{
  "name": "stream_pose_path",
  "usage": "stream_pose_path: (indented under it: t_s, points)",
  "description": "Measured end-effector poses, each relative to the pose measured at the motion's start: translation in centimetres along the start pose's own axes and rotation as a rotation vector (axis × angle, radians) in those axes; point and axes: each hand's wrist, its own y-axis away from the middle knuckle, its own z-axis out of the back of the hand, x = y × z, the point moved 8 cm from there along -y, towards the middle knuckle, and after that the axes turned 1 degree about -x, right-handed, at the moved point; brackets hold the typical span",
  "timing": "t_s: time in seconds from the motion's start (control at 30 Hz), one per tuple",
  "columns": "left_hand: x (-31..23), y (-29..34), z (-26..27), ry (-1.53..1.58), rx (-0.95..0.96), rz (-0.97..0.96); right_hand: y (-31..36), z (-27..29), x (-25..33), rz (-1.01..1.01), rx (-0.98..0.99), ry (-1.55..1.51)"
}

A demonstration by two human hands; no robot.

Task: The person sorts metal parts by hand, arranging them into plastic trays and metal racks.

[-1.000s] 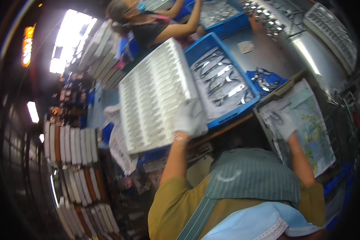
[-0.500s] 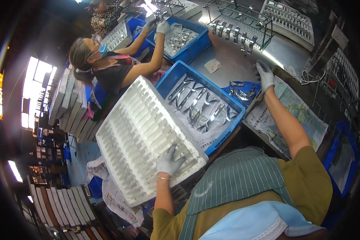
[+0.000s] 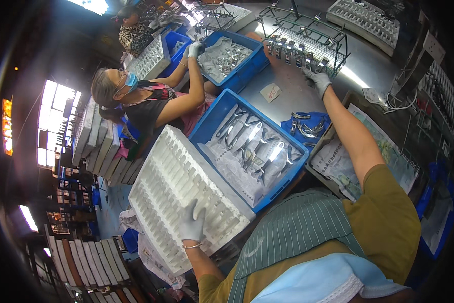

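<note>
My left hand (image 3: pixel 192 222), in a pale glove, lies with fingers stretched on a white foam tray (image 3: pixel 161 174) that has rows of slots. The tray leans against a blue crate (image 3: pixel 282 189). Inside the crate, long shiny forked metal pieces (image 3: pixel 252 136) rest on printed paper. My gloved right hand (image 3: pixel 317 82) reaches up to the near end of a green wire rack (image 3: pixel 333 38). Its fingers are extended beside a row of curved shiny metal pieces (image 3: pixel 290 52) hanging there. Whether the fingertips touch the end piece I cannot tell.
More shiny parts (image 3: pixel 307 126) lie on blue material beside the crate. A paper-lined tray (image 3: pixel 338 161) stands near my right arm. At the left a masked person (image 3: pixel 151 101) handles parts over another blue crate (image 3: pixel 259 55). A white cable (image 3: pixel 403 105) lies on the right.
My right hand has moved up and left to the hanging metal pieces. My left hand has slid left on the foam tray. The view has shifted slightly.
</note>
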Motion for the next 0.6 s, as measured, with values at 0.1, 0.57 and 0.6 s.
stream_pose_path:
  t_s: [0.1,0.57,0.6]
  points:
    - [-6.0,-1.2,2.1,0.533,-0.104,-0.03,-0.1,-0.3,0.0,0.038,0.017,0.183]
    - [-29.1,-9.6,-9.2,1.229,0.543,-0.255,11.3,-4.8,4.5,0.142,0.411,0.141]
    - [-29.0,-10.5,-9.8,1.228,0.44,-0.269,12.6,-5.4,4.1,0.057,0.491,0.197]
